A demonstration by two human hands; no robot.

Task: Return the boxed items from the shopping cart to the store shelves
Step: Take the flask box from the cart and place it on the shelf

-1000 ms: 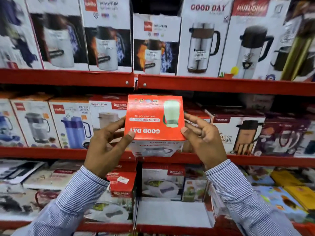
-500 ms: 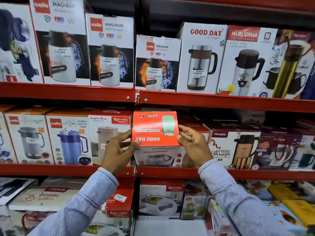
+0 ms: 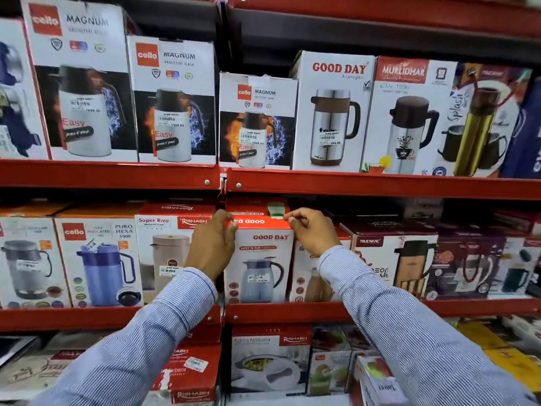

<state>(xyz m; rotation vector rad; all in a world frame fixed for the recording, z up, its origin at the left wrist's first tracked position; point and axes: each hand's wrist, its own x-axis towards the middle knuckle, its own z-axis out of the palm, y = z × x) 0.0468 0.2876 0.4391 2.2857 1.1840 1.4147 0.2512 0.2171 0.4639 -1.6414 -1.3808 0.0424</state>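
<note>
The Good Day flask box, red on top and white in front with a grey jug pictured, stands upright on the middle red shelf. It sits between a Super Riva box on its left and another box on its right. My left hand grips its upper left corner. My right hand pinches the upper right corner. The top of the box reaches back under the shelf above.
The upper shelf carries Cello Magnum boxes, a tall Good Day box and a Murlidhar box. A Cello Puro Hexa box and a Trueware box share the middle shelf. Rishabh boxes fill the lower shelf.
Both hands have pushed the Good Day box forward and tipped it upright into the gap on the middle shelf. Its white front now faces me, and the view has moved closer.
</note>
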